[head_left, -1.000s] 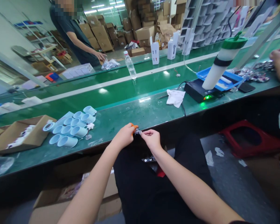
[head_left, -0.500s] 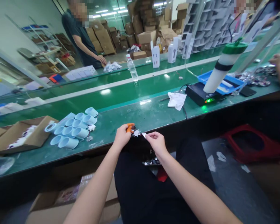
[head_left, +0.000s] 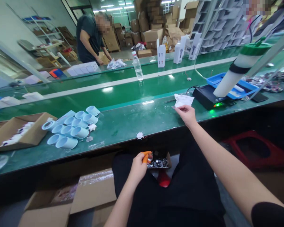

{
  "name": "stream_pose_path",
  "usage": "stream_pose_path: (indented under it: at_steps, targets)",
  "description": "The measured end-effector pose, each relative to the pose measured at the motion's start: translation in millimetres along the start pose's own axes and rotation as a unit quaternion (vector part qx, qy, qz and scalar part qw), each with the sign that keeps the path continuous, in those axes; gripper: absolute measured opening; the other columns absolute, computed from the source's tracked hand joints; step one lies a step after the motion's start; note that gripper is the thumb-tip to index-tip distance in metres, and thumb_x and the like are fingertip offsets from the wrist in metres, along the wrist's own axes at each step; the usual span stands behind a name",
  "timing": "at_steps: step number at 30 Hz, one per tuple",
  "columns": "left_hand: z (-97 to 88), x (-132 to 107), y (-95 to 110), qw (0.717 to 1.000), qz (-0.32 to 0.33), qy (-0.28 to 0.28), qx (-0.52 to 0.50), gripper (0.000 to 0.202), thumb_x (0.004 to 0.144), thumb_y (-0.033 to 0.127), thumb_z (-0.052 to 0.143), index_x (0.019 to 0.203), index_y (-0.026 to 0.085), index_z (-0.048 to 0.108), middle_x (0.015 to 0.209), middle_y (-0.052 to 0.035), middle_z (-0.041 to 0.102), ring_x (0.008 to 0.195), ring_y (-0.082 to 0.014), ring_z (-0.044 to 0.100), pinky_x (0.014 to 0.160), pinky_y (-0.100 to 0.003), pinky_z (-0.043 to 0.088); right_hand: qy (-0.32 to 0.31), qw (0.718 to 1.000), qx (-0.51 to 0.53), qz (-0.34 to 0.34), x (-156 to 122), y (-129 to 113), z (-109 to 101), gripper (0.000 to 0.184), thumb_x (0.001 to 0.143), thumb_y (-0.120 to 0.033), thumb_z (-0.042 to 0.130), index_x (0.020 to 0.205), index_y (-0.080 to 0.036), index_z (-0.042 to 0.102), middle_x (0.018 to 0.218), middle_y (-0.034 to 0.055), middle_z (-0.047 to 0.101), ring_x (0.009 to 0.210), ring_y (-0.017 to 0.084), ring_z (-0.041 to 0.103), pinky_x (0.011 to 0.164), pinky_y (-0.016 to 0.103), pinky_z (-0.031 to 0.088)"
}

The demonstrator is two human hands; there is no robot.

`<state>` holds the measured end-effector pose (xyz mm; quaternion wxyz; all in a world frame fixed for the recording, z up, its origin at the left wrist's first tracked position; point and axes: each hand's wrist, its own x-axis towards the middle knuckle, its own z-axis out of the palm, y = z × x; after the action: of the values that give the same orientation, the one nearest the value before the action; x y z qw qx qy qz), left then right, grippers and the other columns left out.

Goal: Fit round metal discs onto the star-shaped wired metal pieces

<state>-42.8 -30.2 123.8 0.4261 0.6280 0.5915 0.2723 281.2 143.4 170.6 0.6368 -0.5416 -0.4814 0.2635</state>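
My left hand [head_left: 139,165], with orange covers on its fingertips, is low in front of the bench edge. Its fingers are closed on a small round disc [head_left: 150,156], just over an open box of shiny round discs [head_left: 159,163] by my lap. Farther right, above the bench, my right hand [head_left: 186,115] is pinched at the near side of a crumpled white tissue [head_left: 183,100]. A tiny pale piece shows at its fingertips, too small to name. Between the hands, a white round part with spokes [head_left: 140,136] sits at the bench edge.
Light blue cups [head_left: 79,132] stand at left beside a cardboard box [head_left: 21,132]. A black box with a green light [head_left: 207,96] lies right, near a tilted white cylinder with green cap [head_left: 241,69] and blue tray [head_left: 251,90]. A bottle [head_left: 137,66] and a person [head_left: 88,39] are beyond.
My left hand has dropped from the bench edge to the box of discs, leaving the spoked part behind. My right hand has moved up and right to the tissue. The person opposite leans forward.
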Motion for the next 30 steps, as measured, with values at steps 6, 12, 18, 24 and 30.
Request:
stream_pose_path:
  at_steps: [6,12,18,24,30]
  targets:
    - [29.0,36.8,-50.8,0.993,-0.025,-0.003,0.117,0.030,0.086,0.011,0.053,0.106,0.009,0.075,0.101,-0.0194,0.073,0.096,-0.0303,0.073,0.092,-0.045,0.055,-0.008,1.000,0.010,0.008,-4.0,13.0,-2.9,0.040,0.067,-0.052,0.087,0.080,-0.017,0.073,0.075,0.0067,0.074,0.066,0.019,0.067,0.065,0.033,0.055]
    - [-6.7,10.7,-12.2,0.976,0.141,0.065,0.155,0.039,0.098,0.021,0.052,0.135,0.021,0.063,0.115,-0.0128,0.069,0.106,-0.0249,0.067,0.097,-0.040,0.054,-0.014,1.000,0.001,0.022,-3.0,9.9,-3.9,0.038,0.070,-0.052,0.086,0.079,-0.018,0.072,0.068,0.0044,0.070,0.060,0.016,0.061,0.056,0.030,0.049]
    - [-61.4,36.2,49.9,0.902,0.294,0.149,0.279,0.064,0.095,0.017,0.061,0.154,0.028,0.040,0.136,-0.0134,0.060,0.121,-0.0295,0.058,0.105,-0.050,0.049,-0.022,0.999,-0.011,0.028,-5.0,5.0,-2.1,0.035,0.071,-0.051,0.084,0.078,-0.018,0.073,0.060,0.0009,0.064,0.051,0.012,0.051,0.048,0.027,0.040]
    - [-85.5,73.1,60.7,0.911,0.268,0.006,0.314,0.039,0.094,0.023,0.061,0.133,0.022,0.063,0.122,-0.0133,0.064,0.111,-0.0286,0.061,0.097,-0.047,0.054,-0.024,0.999,-0.020,0.034,-4.5,3.9,-2.2,0.033,0.072,-0.049,0.083,0.077,-0.018,0.071,0.057,-0.0009,0.059,0.050,0.011,0.047,0.049,0.027,0.037]
    - [-108.1,96.9,89.6,0.934,0.246,-0.023,0.258,0.041,0.091,0.042,0.065,0.129,0.027,0.066,0.118,-0.0081,0.065,0.101,-0.0233,0.066,0.090,-0.038,0.056,-0.026,0.998,-0.031,0.050,-3.4,5.5,-0.1,0.034,0.075,-0.053,0.079,0.078,-0.020,0.069,0.057,-0.0012,0.058,0.050,0.012,0.046,0.050,0.028,0.038]
